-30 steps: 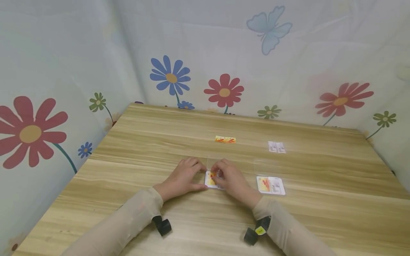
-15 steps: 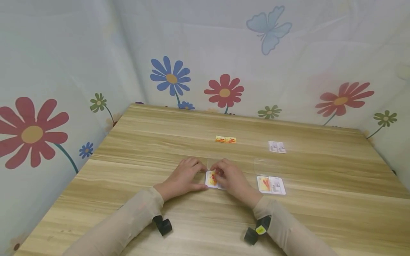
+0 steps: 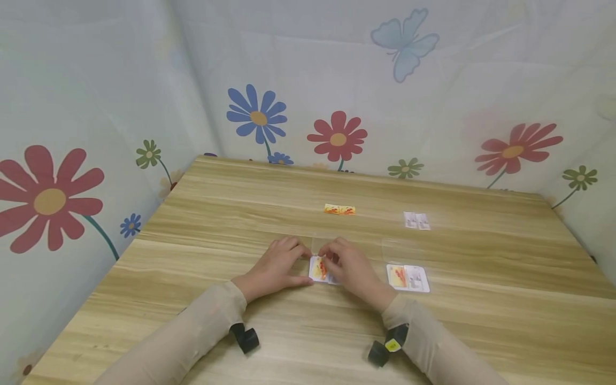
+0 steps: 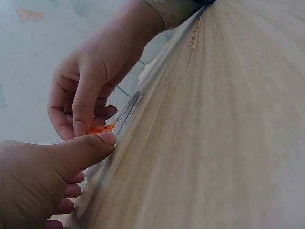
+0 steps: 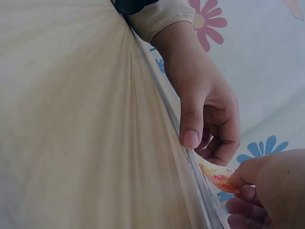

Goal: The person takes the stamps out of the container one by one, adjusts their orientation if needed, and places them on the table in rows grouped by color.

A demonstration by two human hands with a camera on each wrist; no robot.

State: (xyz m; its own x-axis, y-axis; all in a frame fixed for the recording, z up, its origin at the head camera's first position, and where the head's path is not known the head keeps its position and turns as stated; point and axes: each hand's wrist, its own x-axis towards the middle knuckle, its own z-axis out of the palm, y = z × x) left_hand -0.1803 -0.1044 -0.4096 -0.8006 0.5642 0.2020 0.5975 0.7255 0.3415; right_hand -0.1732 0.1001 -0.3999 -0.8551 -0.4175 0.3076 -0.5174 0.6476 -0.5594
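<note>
Wood tabletop (image 3: 298,331): our right hand (image 3: 353,274) pinches an orange slip (image 5: 217,177); left hand (image 3: 272,270), spread wide, braces white card (image 3: 312,275); slack bracing could skew it.

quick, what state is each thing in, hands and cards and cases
Left hand: holding the left case by its left end
Right hand: pinching an orange card
Orange card: slightly bent in the right hand's grip
Left case: clear lid open, partly hidden
Right case: clear lid open, orange piece beside grey piece
Far orange cards: side by side
Far grey cards: side by side
</note>
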